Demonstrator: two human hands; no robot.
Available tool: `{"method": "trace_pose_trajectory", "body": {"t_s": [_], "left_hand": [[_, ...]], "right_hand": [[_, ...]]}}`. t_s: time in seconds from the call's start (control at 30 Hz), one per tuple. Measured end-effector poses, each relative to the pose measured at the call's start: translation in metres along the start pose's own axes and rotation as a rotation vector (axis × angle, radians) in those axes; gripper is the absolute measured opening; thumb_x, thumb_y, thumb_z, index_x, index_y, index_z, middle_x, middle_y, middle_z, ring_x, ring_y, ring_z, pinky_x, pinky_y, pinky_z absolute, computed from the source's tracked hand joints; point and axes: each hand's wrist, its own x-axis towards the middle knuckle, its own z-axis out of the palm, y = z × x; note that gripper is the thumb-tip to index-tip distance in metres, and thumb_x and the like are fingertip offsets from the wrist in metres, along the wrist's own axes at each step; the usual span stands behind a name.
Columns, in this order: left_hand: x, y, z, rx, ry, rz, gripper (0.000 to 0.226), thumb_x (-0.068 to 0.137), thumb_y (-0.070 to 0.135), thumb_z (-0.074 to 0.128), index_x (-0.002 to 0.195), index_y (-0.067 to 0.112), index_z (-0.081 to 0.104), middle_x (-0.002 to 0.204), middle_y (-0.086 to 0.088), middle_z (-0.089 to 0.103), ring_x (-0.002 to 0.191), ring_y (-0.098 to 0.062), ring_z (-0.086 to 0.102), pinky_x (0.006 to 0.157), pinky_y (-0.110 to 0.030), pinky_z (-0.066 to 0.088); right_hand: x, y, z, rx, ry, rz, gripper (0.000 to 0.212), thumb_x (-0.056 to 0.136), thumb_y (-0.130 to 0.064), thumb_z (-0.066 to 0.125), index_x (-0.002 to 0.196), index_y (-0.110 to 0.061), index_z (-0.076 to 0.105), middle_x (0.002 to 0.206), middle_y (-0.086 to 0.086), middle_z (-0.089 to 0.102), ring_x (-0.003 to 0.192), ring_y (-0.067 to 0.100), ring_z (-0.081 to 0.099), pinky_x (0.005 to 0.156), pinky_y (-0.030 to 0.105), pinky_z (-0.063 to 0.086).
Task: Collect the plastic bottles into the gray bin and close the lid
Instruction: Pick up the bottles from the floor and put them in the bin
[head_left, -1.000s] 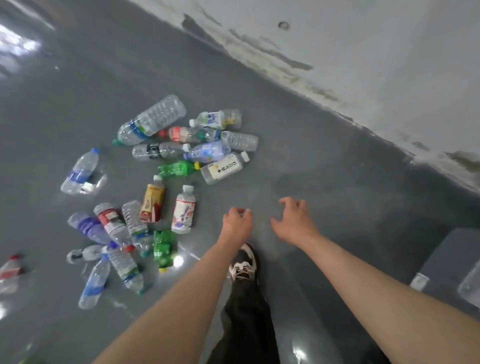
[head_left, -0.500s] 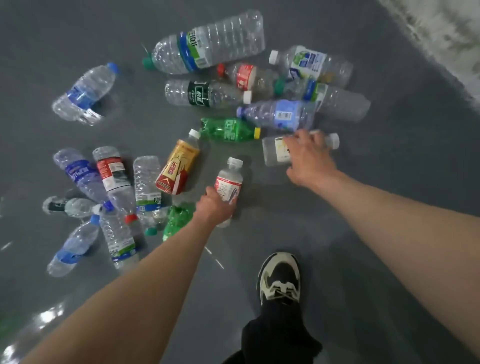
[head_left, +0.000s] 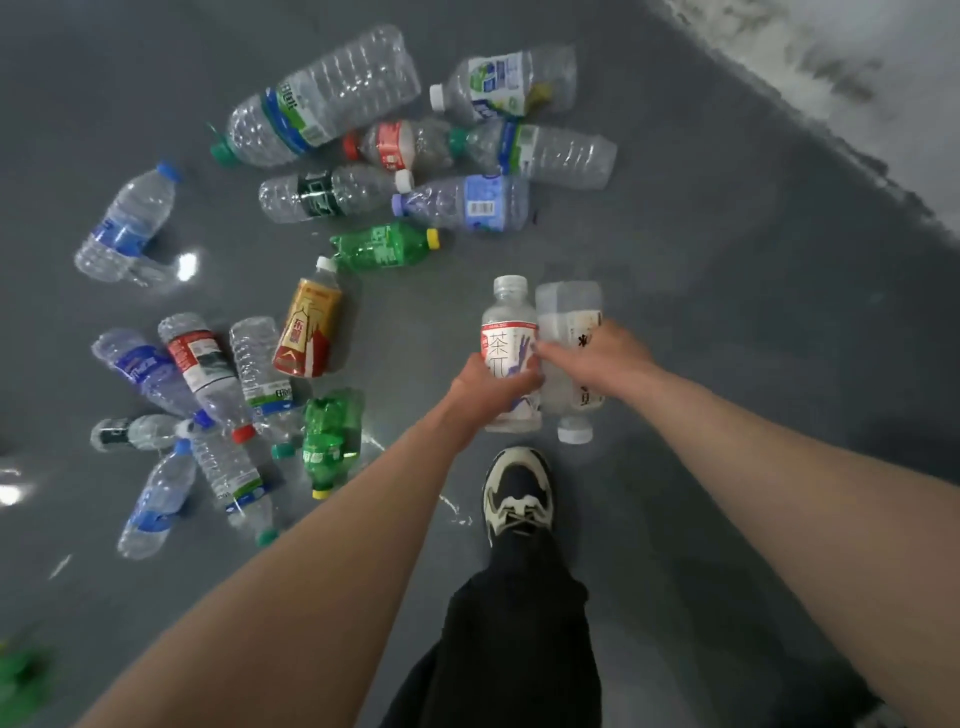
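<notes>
The left hand (head_left: 485, 387) is wrapped around the lower body of a clear plastic bottle with a red-and-white label (head_left: 509, 343), held with its clear cap pointing away from the person. The right hand (head_left: 597, 358) grips a second clear plastic bottle with a cream label (head_left: 569, 317), turned the other way so that its white cap points toward the person. The two bottles touch side by side, the cream-labelled one to the right of the red-and-white one. Just nearer the person than these bottles, a black-and-cream sneaker (head_left: 517, 493) stands on the glossy gray floor (head_left: 727, 312) under a black trouser leg (head_left: 514, 639).

Left of the red-and-white bottle lies a yellow-and-red labelled bottle (head_left: 309, 332), and beyond that a green plastic bottle with a yellow cap (head_left: 384, 245). Farther beyond the red-and-white bottle sits a cluster of clear bottles, among them a large clear ribbed bottle with a green cap (head_left: 317, 98) and a bluish bottle with a blue label (head_left: 467, 202). Another crushed green bottle (head_left: 330, 436) lies left of the left hand, touching a group of clear bottles with red, blue and green caps. A single blue-capped clear bottle (head_left: 127, 223) lies well apart, far to the left. A stained pale wall (head_left: 857, 47) borders the floor at the far right. The gray bin is out of view.
</notes>
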Motion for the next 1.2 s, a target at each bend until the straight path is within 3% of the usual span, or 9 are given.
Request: {"method": "trace_pose_trajectory", "body": {"t_s": [0.13,0.4,0.5,0.6,0.7,0.83,1.03,1.1,1.2], "left_hand": [[-0.057,0.062,0.059,0.057,-0.098,0.09,0.062,0.057,0.053,0.079,0.108,0.023,0.061,0.104,-0.008,0.074,0.096,-0.024,0.073,0.091,-0.043,0.06],[-0.201,0.178,0.258,0.212,-0.257,0.263,0.066,0.063,0.055,0.082,0.118,0.025,0.06,0.111,-0.005,0.076,0.103,-0.024,0.074,0.095,-0.044,0.059],[-0.263,0.201,0.35,0.29,-0.351,0.292,0.048,0.074,0.047,0.08,0.113,0.026,0.062,0.107,-0.006,0.076,0.097,-0.018,0.073,0.09,-0.036,0.059],[-0.312,0.205,0.435,0.379,-0.434,0.298,0.042,0.078,0.046,0.08,0.111,0.025,0.063,0.103,-0.006,0.076,0.092,-0.017,0.073,0.095,-0.038,0.059],[-0.344,0.201,0.512,0.484,-0.512,0.302,0.04,0.081,0.048,0.078,0.111,0.03,0.059,0.109,-0.005,0.074,0.097,-0.018,0.072,0.094,-0.036,0.059],[-0.381,0.186,0.629,0.706,-0.511,0.296,0.104,0.067,0.079,0.069,0.145,0.019,0.036,0.13,-0.001,0.063,0.114,-0.019,0.065,0.1,-0.039,0.054],[-0.375,0.156,0.674,0.967,-0.393,0.141,0.098,0.091,0.064,0.052,0.159,0.009,0.007,0.163,-0.016,0.023,0.145,-0.037,0.035,0.118,-0.05,0.032],[-0.36,0.151,0.65,0.989,-0.352,0.132,0.087,0.095,0.057,0.046,0.159,0.008,0.015,0.163,-0.017,0.022,0.147,-0.038,0.032,0.119,-0.048,0.029],[-0.337,0.157,0.593,0.825,-0.371,0.114,0.056,0.098,0.042,0.049,0.142,0.007,0.053,0.143,-0.016,0.056,0.128,-0.034,0.057,0.106,-0.044,0.049]], "right_hand": [[-0.053,0.048,-0.074,0.206,0.078,0.005,0.089,0.06,-0.077,0.065,0.129,-0.022,0.054,0.118,-0.001,0.065,0.104,0.023,0.064,0.087,0.04,0.055],[-0.211,0.207,-0.27,0.382,0.298,0.022,0.069,0.079,-0.068,0.067,0.122,-0.017,0.049,0.104,-0.001,0.059,0.086,0.019,0.058,0.07,0.031,0.045],[-0.282,0.288,-0.322,0.463,0.371,0.041,0.056,0.084,-0.065,0.063,0.113,-0.018,0.053,0.112,0.005,0.067,0.082,0.015,0.062,0.068,0.03,0.048],[-0.339,0.372,-0.352,0.479,0.356,0.137,0.091,0.086,-0.072,0.054,0.148,-0.009,0.032,0.145,0.012,0.05,0.122,0.029,0.058,0.086,0.032,0.045],[-0.377,0.448,-0.371,0.508,0.383,0.227,0.106,0.081,-0.079,0.051,0.154,-0.01,0.02,0.151,0.013,0.046,0.126,0.031,0.057,0.093,0.037,0.048],[-0.413,0.56,-0.378,0.623,0.466,0.382,0.105,0.079,-0.079,0.055,0.154,-0.013,0.022,0.147,0.012,0.05,0.123,0.031,0.059,0.095,0.042,0.05],[-0.401,0.596,-0.342,0.586,0.485,0.57,0.088,0.091,-0.066,0.05,0.155,-0.013,0.021,0.155,0.023,0.026,0.135,0.042,0.042,0.107,0.054,0.041],[-0.391,0.574,-0.328,0.563,0.463,0.551,0.078,0.091,-0.062,0.052,0.148,-0.014,0.031,0.148,0.022,0.031,0.13,0.043,0.043,0.104,0.054,0.044],[-0.375,0.531,-0.319,0.492,0.383,0.462,0.071,0.088,-0.063,0.046,0.14,-0.016,0.042,0.146,0.018,0.035,0.131,0.037,0.042,0.105,0.05,0.043]]}}
